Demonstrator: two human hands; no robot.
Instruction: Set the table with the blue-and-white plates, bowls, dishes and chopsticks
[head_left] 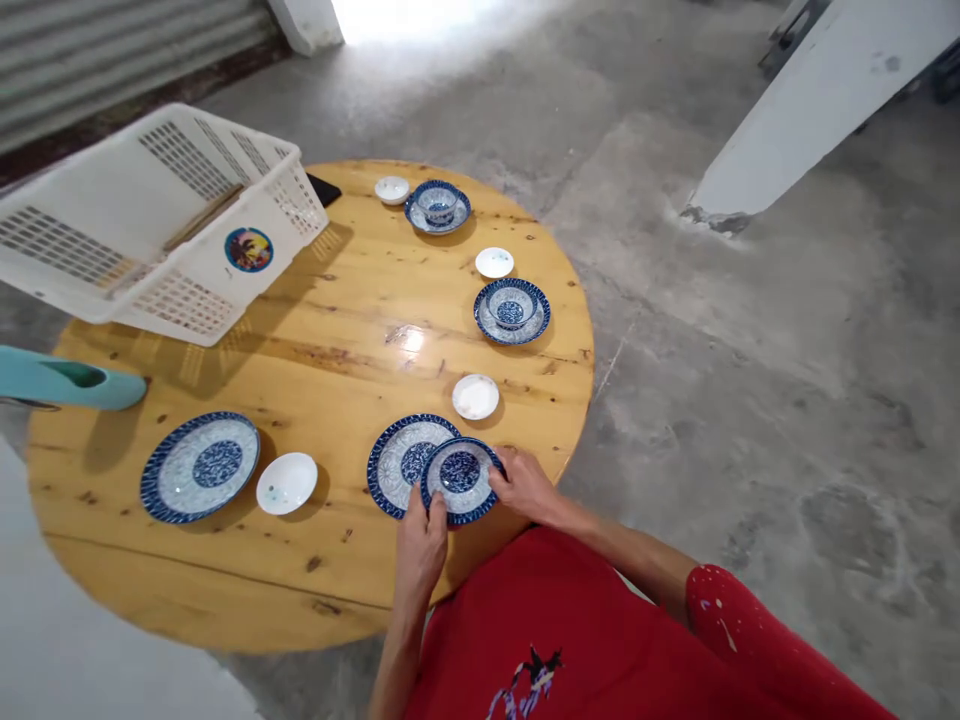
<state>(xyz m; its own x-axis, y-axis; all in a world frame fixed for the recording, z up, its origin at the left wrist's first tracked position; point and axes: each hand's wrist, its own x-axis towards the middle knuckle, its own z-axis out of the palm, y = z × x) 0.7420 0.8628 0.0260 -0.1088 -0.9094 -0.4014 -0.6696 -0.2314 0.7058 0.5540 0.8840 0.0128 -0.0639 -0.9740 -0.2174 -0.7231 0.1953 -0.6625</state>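
Observation:
Both my hands hold a blue-and-white patterned bowl near the front edge of a round wooden table. My left hand grips its near-left rim, my right hand its right rim. The bowl overlaps the right part of a blue-and-white plate. A small white saucer lies just behind them.
Two plates with bowls on them sit further back, each beside a small white dish. A lone plate and white dish lie at left. A white plastic basket stands at back left, a teal object at the left edge.

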